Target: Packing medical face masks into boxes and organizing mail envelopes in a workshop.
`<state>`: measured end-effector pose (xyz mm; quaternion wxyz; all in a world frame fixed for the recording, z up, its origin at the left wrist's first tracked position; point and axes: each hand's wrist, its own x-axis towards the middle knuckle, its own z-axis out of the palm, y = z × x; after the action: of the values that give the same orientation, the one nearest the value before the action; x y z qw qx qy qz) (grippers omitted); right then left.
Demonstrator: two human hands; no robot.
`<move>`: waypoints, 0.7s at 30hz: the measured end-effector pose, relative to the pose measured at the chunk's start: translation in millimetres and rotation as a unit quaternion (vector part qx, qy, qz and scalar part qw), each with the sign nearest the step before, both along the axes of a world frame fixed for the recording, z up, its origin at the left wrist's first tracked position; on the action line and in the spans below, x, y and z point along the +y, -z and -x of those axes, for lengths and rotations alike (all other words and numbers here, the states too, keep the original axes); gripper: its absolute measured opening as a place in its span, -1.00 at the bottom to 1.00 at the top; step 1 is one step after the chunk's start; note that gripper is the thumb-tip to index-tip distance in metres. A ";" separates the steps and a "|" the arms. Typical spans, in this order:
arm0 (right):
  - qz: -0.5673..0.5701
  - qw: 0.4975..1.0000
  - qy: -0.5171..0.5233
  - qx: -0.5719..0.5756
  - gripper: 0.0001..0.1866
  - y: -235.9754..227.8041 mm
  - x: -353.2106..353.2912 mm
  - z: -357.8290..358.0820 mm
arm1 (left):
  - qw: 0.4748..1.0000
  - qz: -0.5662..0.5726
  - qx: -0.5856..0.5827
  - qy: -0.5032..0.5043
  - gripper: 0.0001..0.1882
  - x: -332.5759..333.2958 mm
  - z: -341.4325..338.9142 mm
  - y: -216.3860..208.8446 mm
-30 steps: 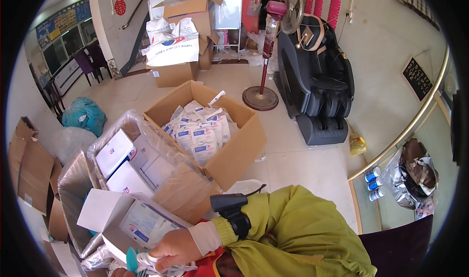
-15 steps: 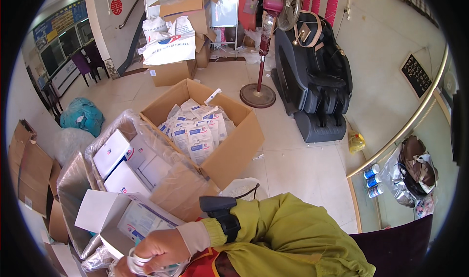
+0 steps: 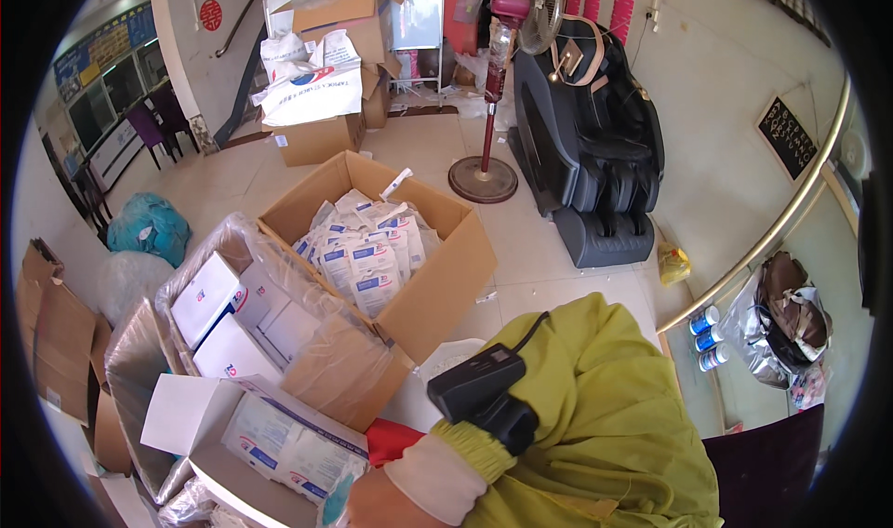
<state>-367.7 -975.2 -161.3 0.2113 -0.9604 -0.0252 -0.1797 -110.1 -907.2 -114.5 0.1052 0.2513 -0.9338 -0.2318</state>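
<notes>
At the lower edge, my right hand [image 3: 395, 502] comes in from the right, in a yellow-green sleeve with a pale inner cuff. A black device is strapped round the wrist. My fingers run out of the picture. A crumpled teal-and-white thing [image 3: 339, 500] shows right beside the hand; whether I grip it is hidden. Just left of it lies an open white box [image 3: 191, 413] holding flat white-and-blue packets [image 3: 279, 446]. My left hand is out of sight.
A cardboard carton [image 3: 446, 281] full of small packets stands ahead. Left of it, a plastic-lined carton [image 3: 335, 370] holds white boxes [image 3: 206, 297]. Beyond are a pedestal fan [image 3: 484, 180] and a black massage chair [image 3: 595, 156]. A white tub [image 3: 419, 396] sits behind my wrist.
My right hand has moved right and down, away from over the white box, uncovering more packets. Earlier its fingers were closed round clear or whitish plastic. The view has shifted slightly.
</notes>
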 end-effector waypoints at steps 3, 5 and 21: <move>-0.086 0.994 -0.017 0.065 -0.70 0.3 -9.1 21.4 | 0.999 -0.018 -0.005 -0.039 -0.71 7.0 -8.6 -10.0; -0.122 0.990 -0.005 0.077 -0.69 2.8 -3.5 30.0 | 0.999 -0.006 -0.014 -0.042 -0.72 9.6 -13.4 -11.2; -0.650 0.722 0.223 -0.076 -0.80 71.3 -93.1 11.3 | 0.896 0.310 -0.186 -0.260 -0.85 -35.6 -68.6 22.7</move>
<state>-379.0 -1068.3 -232.7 0.7350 -0.5483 0.2970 -0.2664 -41.5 -942.8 -137.2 0.0590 0.4780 -0.8624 0.1556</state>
